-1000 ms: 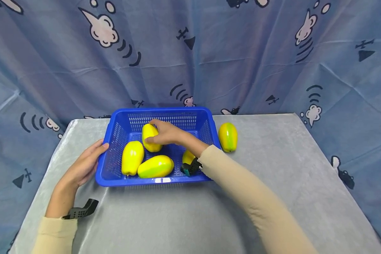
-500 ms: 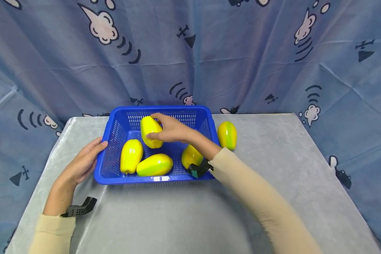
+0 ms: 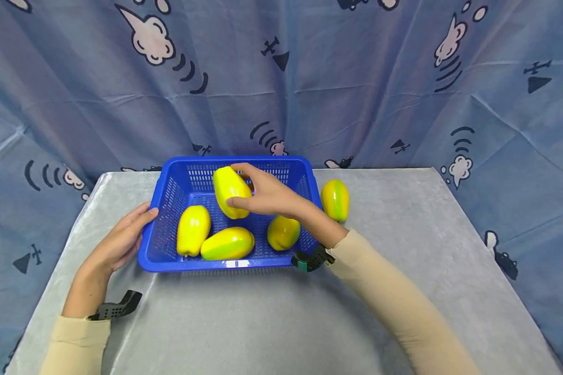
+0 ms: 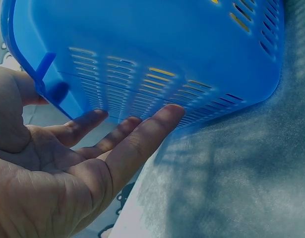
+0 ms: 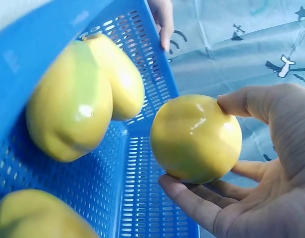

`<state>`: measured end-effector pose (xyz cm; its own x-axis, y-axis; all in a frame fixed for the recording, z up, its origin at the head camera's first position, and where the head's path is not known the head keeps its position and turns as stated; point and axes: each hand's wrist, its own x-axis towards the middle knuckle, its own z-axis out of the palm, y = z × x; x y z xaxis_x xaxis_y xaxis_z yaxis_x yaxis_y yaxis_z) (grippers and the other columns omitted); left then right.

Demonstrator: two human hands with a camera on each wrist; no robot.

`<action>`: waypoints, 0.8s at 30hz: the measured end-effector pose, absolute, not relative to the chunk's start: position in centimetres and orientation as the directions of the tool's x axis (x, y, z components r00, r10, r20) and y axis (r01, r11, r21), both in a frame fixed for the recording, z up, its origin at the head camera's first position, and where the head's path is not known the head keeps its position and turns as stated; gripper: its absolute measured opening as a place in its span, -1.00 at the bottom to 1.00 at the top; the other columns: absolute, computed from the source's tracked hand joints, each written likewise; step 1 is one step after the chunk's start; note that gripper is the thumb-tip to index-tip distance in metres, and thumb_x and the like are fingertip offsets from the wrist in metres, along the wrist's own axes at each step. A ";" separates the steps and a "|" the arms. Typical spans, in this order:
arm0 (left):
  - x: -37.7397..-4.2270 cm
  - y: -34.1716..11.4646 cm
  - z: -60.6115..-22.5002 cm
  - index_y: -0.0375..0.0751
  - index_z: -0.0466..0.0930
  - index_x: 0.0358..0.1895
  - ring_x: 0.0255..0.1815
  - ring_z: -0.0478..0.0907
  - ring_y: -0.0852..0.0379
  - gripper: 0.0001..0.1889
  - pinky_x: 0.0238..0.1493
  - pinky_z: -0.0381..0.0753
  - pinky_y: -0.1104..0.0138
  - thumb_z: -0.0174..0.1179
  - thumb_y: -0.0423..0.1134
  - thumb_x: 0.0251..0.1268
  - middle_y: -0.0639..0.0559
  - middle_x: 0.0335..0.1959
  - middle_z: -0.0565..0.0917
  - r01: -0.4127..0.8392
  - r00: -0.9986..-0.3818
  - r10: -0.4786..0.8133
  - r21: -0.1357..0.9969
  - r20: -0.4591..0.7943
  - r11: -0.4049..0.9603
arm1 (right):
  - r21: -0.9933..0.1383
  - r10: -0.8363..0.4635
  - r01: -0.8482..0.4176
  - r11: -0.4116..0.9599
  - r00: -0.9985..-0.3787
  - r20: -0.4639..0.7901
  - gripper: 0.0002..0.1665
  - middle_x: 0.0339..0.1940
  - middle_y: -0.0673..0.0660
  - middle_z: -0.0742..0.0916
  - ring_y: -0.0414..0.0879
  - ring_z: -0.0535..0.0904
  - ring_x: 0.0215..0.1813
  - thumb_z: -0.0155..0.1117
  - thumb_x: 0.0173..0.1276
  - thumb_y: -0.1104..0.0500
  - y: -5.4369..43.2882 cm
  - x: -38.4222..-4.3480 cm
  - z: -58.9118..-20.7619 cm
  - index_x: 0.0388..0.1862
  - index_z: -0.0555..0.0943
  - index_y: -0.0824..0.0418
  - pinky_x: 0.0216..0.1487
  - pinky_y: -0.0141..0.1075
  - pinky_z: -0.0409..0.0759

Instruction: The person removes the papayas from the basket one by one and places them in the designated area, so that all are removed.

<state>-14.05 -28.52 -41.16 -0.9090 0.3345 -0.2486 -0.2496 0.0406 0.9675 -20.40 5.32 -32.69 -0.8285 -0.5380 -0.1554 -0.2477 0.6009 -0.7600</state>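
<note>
A blue plastic basket (image 3: 192, 266) with slotted walls stands on the table. My left hand (image 3: 124, 237) grips its left rim, thumb over the edge and fingers against the outer wall (image 4: 137, 141). My right hand (image 3: 267, 194) holds a yellow papaya (image 3: 231, 192) above the basket floor, thumb on one side and fingers on the other. In the right wrist view, that papaya (image 5: 194, 141) shows end-on. Inside the basket lie a papaya (image 3: 194, 230) at the left, a green-streaked papaya (image 3: 228, 244) along the front and another papaya (image 3: 283, 233) at the right.
One more yellow-green papaya (image 3: 335, 200) lies on the grey table (image 3: 403, 234) just outside the basket's right side. A blue patterned curtain (image 3: 333, 94) hangs behind the table, close to the basket's far rim.
My right hand has raised the papaya off the basket floor and drawn it slightly right. The right-hand papaya in the basket has come into fuller view. My left hand stays at the rim.
</note>
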 end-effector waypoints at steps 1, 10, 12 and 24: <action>-14.0 -28.5 -41.1 -0.39 -0.29 0.71 0.06 0.72 0.33 -0.22 0.02 0.80 0.36 -0.17 0.00 0.79 0.32 0.09 0.68 -0.249 -0.909 0.334 0.968 -0.249 0.043 | -0.761 -0.529 -0.240 0.603 -0.834 -0.156 -0.06 0.52 0.14 0.54 0.04 0.55 0.41 0.42 0.46 -0.04 5.5 -20.2 -32.5 0.69 0.22 0.09 0.45 -0.04 0.61; -14.0 -28.5 -41.1 -0.38 -0.31 0.72 0.06 0.72 0.34 -0.21 0.01 0.80 0.36 -0.17 0.02 0.79 0.35 0.09 0.67 -0.247 -0.909 0.332 0.967 -0.252 0.057 | -0.768 -0.458 -0.197 0.610 -0.878 -0.139 -0.07 0.48 0.09 0.57 0.05 0.54 0.40 0.41 0.43 -0.08 7.3 -19.1 -31.7 0.68 0.27 0.06 0.44 0.01 0.59; -13.9 -28.5 -41.2 -0.38 -0.31 0.72 0.05 0.72 0.34 -0.21 0.00 0.80 0.36 -0.17 0.01 0.79 0.34 0.08 0.67 -0.252 -0.908 0.332 0.966 -0.255 0.051 | -0.792 -0.455 -0.182 0.582 -0.881 -0.131 -0.08 0.47 0.07 0.58 0.05 0.54 0.41 0.43 0.42 -0.06 7.7 -18.9 -31.7 0.67 0.28 0.03 0.42 0.02 0.60; -14.0 -28.6 -41.3 -0.38 -0.29 0.71 0.06 0.73 0.31 -0.23 0.01 0.81 0.34 -0.18 -0.01 0.80 0.31 0.09 0.69 -0.258 -0.904 0.346 0.966 -0.250 0.021 | -0.863 -0.435 -0.175 0.473 -0.899 -0.057 -0.07 0.55 0.02 0.49 0.05 0.53 0.42 0.48 0.39 -0.02 10.3 -17.5 -31.3 0.66 0.27 -0.06 0.41 0.03 0.65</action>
<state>-13.99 -28.56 -41.28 -0.9044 0.3460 -0.2496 -0.2583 0.0214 0.9658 -17.47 10.31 -31.32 -0.8985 -0.4352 -0.0568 -0.1746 0.4732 -0.8635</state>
